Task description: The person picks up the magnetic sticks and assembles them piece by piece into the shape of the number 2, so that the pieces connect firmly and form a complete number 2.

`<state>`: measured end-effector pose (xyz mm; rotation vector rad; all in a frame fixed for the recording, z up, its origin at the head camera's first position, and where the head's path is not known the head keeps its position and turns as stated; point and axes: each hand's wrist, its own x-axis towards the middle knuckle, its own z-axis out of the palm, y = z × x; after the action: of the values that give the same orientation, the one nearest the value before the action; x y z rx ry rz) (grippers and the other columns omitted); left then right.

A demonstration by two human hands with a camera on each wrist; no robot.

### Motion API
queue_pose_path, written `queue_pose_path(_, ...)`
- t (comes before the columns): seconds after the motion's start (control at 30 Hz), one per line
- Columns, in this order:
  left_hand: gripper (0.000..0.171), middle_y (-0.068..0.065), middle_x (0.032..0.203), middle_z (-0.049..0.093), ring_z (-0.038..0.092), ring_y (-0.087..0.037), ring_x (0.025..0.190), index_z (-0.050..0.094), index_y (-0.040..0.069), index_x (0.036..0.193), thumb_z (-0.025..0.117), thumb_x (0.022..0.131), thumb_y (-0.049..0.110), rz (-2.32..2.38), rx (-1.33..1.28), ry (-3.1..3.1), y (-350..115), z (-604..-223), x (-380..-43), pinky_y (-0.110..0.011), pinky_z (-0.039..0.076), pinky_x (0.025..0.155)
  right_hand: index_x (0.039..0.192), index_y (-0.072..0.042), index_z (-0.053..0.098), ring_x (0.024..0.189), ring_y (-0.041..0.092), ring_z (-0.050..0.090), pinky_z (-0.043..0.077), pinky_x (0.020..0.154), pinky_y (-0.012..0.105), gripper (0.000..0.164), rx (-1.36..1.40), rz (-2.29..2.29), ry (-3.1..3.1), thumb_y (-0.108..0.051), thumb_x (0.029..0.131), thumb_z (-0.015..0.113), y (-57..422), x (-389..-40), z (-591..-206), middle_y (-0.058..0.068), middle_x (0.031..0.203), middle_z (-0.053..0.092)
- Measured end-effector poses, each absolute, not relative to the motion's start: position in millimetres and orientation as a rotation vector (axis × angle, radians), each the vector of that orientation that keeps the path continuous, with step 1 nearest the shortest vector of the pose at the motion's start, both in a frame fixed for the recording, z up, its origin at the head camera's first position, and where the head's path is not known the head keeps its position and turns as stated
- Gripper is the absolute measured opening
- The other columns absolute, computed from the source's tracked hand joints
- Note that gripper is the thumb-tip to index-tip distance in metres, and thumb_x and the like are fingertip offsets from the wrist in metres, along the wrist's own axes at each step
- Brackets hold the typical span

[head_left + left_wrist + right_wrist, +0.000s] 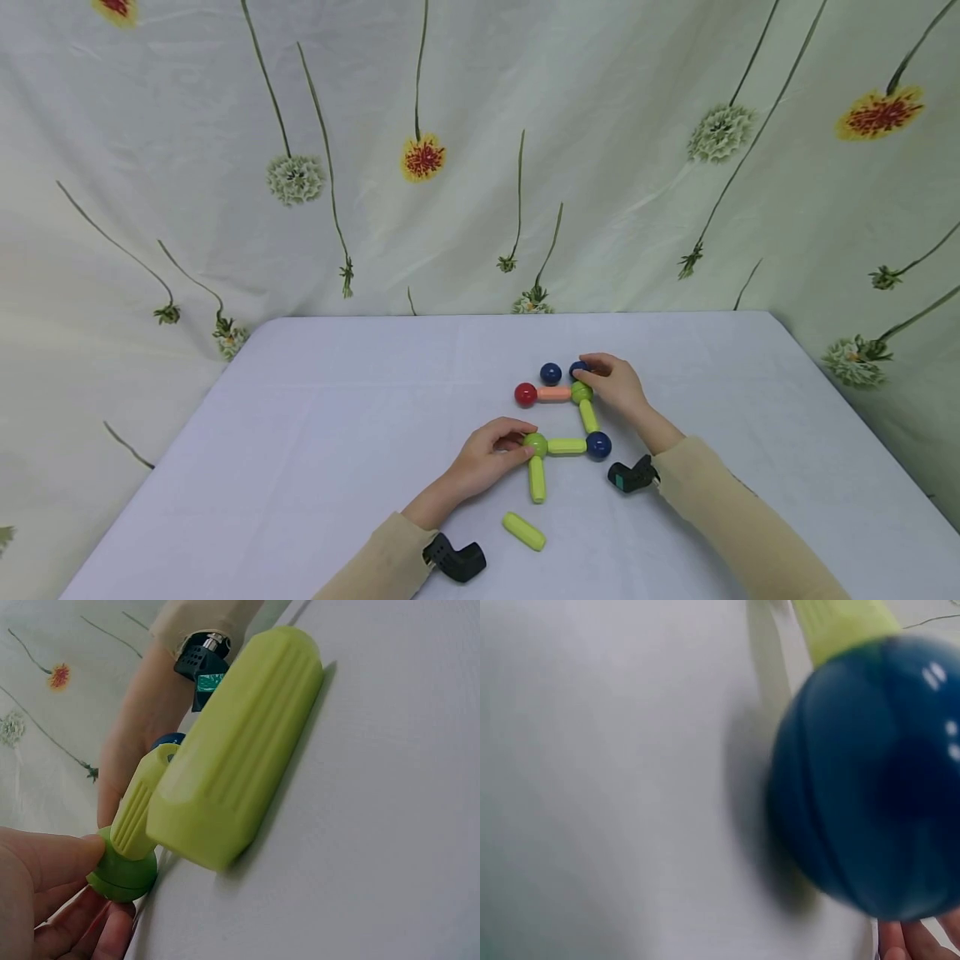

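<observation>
My left hand (487, 458) pinches a light green ball (536, 444) between thumb and fingers. That ball carries one green stick (537, 480) toward me and another green stick (566, 447) reaching right to a blue ball (598, 445). From there a third green stick leads back to a second green ball (582, 392), which an orange-pink stick (554, 393) links to a red ball (526, 394). At the far end, my right hand (615, 385) holds a small blue ball (578, 370) with thumb and fingers, just behind the second green ball. Whether those two balls touch is unclear.
A loose blue ball (551, 373) sits behind the orange-pink stick. Nearer me, a loose green stick (523, 532) lies on the white-covered table (337, 433). Black wrist devices (454, 558) hang at both sleeves. A flower-print cloth (480, 92) rises behind the table.
</observation>
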<state>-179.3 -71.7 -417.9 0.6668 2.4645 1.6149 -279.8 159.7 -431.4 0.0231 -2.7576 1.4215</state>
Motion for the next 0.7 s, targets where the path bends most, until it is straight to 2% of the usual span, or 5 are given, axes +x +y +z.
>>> queue_pose_path(0.27, 0.027, -0.002, 0.108, 0.06, 0.055, -0.018, 0.094, 0.063, 0.005, 0.116, 0.063, 0.089, 0.011, 1.62, 0.66, 2.48, -73, -449, -194, -0.027, 0.047, 0.084, 0.126, 0.0, 0.056, 0.114, 0.034, 0.051, 0.043, 0.094, 0.044, 0.043, -0.066, 1.531, -2.663, -0.024, 0.091, 0.061, 163, -274, -429, 0.021, 0.124, 0.056)
queue_pose_path(0.43, 0.027, 0.001, 0.107, 0.061, 0.055, -0.016, 0.094, 0.064, 0.008, 0.115, 0.064, 0.089, 0.014, 1.641, 0.652, 2.462, -75, -454, -197, -0.025, 0.047, 0.083, 0.128, -0.003, 0.055, 0.116, 0.031, 0.051, 0.045, 0.093, 0.041, 0.047, -0.147, 1.64, -2.605, -0.03, 0.091, 0.061, 170, -269, -428, 0.019, 0.127, 0.055)
queue_pose_path(0.57, 0.026, -0.006, 0.107, 0.061, 0.055, -0.02, 0.094, 0.063, 0.002, 0.114, 0.063, 0.089, 0.009, 1.637, 0.66, 2.471, -73, -441, -190, -0.027, 0.047, 0.083, 0.13, -0.005, 0.054, 0.114, 0.029, 0.051, 0.047, 0.089, 0.039, 0.05, -0.167, 1.689, -2.59, -0.035, 0.09, 0.062, 177, -263, -426, 0.017, 0.127, 0.054)
queue_pose_path(0.7, 0.026, -0.011, 0.106, 0.06, 0.055, -0.022, 0.093, 0.062, -0.003, 0.113, 0.062, 0.089, 0.005, 1.635, 0.672, 2.469, -72, -421, -180, -0.027, 0.047, 0.082, 0.131, -0.005, 0.053, 0.115, 0.029, 0.051, 0.045, 0.09, 0.039, 0.052, -0.135, 1.714, -2.573, -0.036, 0.09, 0.062, 184, -255, -422, 0.017, 0.128, 0.054)
